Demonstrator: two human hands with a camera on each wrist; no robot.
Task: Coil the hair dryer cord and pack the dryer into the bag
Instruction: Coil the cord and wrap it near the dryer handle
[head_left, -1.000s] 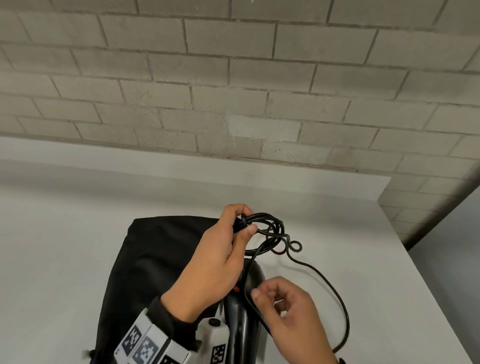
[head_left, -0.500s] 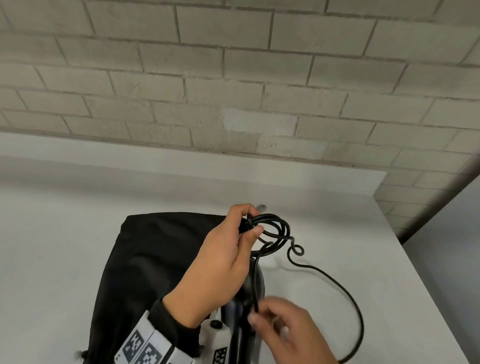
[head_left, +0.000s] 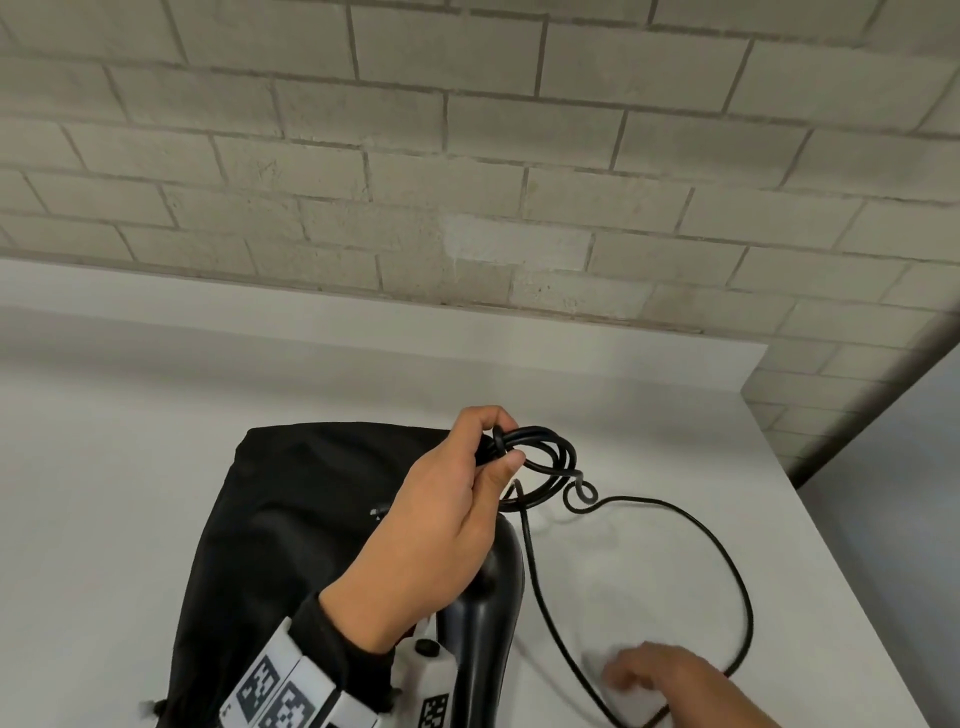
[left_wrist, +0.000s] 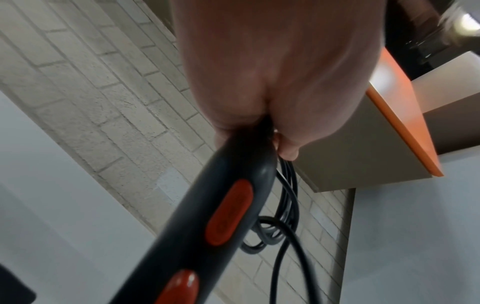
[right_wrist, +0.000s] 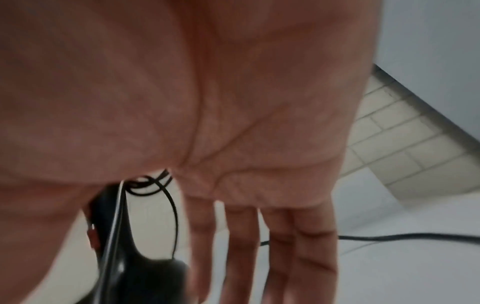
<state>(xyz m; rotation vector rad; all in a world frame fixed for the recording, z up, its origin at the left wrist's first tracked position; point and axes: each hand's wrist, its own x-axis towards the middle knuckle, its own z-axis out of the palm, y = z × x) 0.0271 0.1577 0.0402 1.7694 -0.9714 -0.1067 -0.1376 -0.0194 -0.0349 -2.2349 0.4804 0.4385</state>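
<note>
My left hand (head_left: 501, 441) holds the end of the black hair dryer (head_left: 491, 618) handle and pinches several coils of its black cord (head_left: 550, 457) between thumb and fingers. In the left wrist view the dryer handle (left_wrist: 207, 216) with orange buttons runs down from my left hand (left_wrist: 283, 144), and the coils (left_wrist: 284, 205) hang beside it. The loose cord (head_left: 727, 561) sweeps in a wide loop across the table on the right. My right hand (head_left: 639, 670), blurred, is low over that loop and holds nothing, its fingers (right_wrist: 306, 246) straight. The black bag (head_left: 291, 519) lies flat under my left arm.
The white table (head_left: 130, 493) stands against a grey brick wall (head_left: 467, 156). Its right edge (head_left: 852, 571) drops off close to the cord loop. An orange-edged shelf (left_wrist: 405, 115) shows in the left wrist view.
My right hand let go of the cord beside the dryer handle and moved down and right, fingers now straight. The loose cord loop spread wider. The left hand kept its hold.
</note>
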